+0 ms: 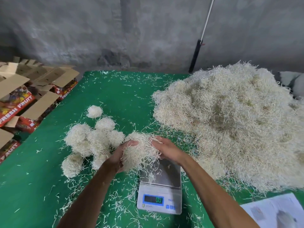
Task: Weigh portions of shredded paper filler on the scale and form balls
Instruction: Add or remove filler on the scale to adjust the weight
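Between my two hands I hold a loose wad of shredded paper filler (139, 150), lifted just above and to the left of the scale (160, 190). My left hand (120, 155) cups the wad from the left and below. My right hand (166, 149) grips its right side. A few strands lie on the steel platform, and the green digits on the display read about zero. Several finished paper balls (92, 140) are clustered on the green table left of my hands. A big heap of loose filler (233, 122) fills the right side.
The green table cloth (115, 96) is strewn with stray strands. Open cardboard fruit boxes (24, 99) are stacked off the table's left edge. A printed sheet (276, 213) lies at the front right corner. A grey wall stands behind, with a pole (196, 53) leaning against it.
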Available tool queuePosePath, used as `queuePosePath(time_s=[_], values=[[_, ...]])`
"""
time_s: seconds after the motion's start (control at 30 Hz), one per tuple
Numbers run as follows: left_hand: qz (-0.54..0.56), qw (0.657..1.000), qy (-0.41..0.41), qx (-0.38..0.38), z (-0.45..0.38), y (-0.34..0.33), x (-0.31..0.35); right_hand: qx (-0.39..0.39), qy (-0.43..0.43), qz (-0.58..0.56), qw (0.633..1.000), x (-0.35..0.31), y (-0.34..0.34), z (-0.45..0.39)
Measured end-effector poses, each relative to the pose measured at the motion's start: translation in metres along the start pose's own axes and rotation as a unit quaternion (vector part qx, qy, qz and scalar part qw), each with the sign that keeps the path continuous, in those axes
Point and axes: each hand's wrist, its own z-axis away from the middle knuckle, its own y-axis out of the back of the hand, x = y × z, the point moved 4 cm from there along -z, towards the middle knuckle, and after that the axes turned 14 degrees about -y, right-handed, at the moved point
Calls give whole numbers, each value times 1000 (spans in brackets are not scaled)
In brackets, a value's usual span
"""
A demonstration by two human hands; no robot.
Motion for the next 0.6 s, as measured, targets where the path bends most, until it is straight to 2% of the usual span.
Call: queuePosePath(time_s=[0.1, 0.2, 0.3, 0.43, 0.5, 0.53, 0.6], values=[[5, 999, -27, 19, 3, 13, 9, 27, -17, 12, 999, -2, 15, 7], [6, 998, -31, 62, 7, 28, 6, 64, -18, -26, 997, -7, 31, 10], [11, 996, -61, 63, 6, 29, 9, 79, -12, -81, 993, -8, 40, 6], [1, 996, -46, 71, 6, 25, 16, 81, -7, -130, 988, -10, 52, 10], [35, 994, -72, 71, 6, 33, 17, 106, -15, -153, 982, -7, 60, 14], [75, 988, -93, 95, 8, 43, 17, 122, -14, -181, 976, -3, 69, 15], [163, 960, -63, 217, 20, 76, 13, 169, -19, -295, 940, 8, 93, 18]])
